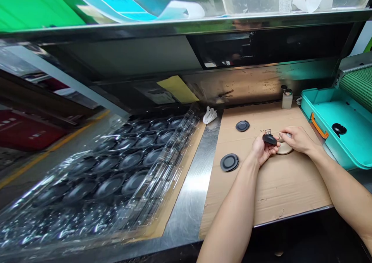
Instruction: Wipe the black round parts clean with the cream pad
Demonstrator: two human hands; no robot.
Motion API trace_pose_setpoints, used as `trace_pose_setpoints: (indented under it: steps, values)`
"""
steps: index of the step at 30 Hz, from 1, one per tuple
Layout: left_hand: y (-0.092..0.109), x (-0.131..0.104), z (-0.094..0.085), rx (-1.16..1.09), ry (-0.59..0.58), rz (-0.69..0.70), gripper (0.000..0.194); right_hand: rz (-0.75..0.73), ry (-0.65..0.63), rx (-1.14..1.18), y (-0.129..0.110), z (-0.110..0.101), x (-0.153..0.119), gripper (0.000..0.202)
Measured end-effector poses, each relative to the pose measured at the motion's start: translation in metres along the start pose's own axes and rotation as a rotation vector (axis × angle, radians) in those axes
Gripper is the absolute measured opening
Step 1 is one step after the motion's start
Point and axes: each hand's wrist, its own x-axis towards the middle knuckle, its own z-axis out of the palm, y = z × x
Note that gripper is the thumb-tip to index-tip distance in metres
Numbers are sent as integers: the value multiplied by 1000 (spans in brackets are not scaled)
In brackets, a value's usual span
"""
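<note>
My left hand (261, 150) is closed around a small, round black plastic part (270, 140), held tilted above the cardboard sheet (290, 185). A thin dark frame-like piece (267, 132) shows just behind that part; whether they are joined I cannot tell. Close to its right side, my right hand (298, 139) is pinched shut, with a bit of something pale at the fingers that is too small to name. Under the hands lies a beige round disc (285, 148), partly covered. Two flat black round parts, one farther back (242, 126) and one nearer (229, 162), rest left of my hands.
Clear plastic trays (174, 154) holding several black round parts fill the left side. A teal bin (354, 119) with an orange handle and a black part inside stands right. A small bottle (287, 99) and crumpled white cloth or paper (209, 115) sit behind. A metal shelf edge (186, 27) crosses above.
</note>
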Motion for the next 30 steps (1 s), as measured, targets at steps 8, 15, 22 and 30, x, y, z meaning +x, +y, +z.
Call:
trace_pose_setpoints:
  steps: [8,15,22,30]
  values:
    - [-16,1,11,286,42,110,61,-104,-60,58,3,5,-1,24]
    - [-18,1,12,354,59,153,57,-137,-137,58,5,1,-1,27]
    - [-17,-1,17,496,84,183,57,-119,-148,-144,4,-6,-1,25]
    - [-16,-1,15,517,41,208,56,-175,-57,-286,-2,0,-3,27]
